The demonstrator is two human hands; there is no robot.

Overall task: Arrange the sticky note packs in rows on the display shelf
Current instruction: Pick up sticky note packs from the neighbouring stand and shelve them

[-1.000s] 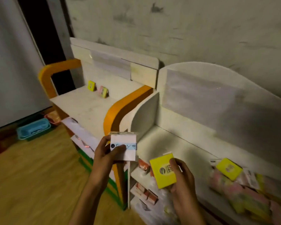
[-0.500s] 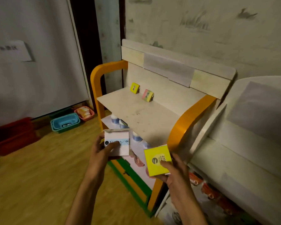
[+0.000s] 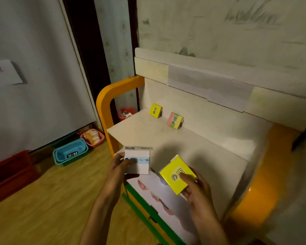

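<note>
Right now the person stands at the front edge of the display shelf point(image 3: 193, 147), a pack in each of the hands. The left hand point(image 3: 119, 167) grips a white sticky note pack point(image 3: 137, 160) with a blue band across its face, thumb curled over the front and fingers behind it. The right hand point(image 3: 196, 189) pinches a yellow sticky note pack point(image 3: 177, 174), thumb pressed on its printed face, fingers wrapped underneath; this pack is tilted. Both packs are held just above the near edge of the shelf, close beside each other but not touching.

At the back of the shelf two packs lean against the rear panel: a small yellow pack point(image 3: 155, 110) to the left and a pink and yellow pack point(image 3: 174, 120) just to its right, a gap between them.

On the wooden floor point(image 3: 42, 200) to the left sit a blue basket point(image 3: 71, 153), a pink basket point(image 3: 93, 137) with packets inside, and a red bin point(image 3: 9, 174).
</note>
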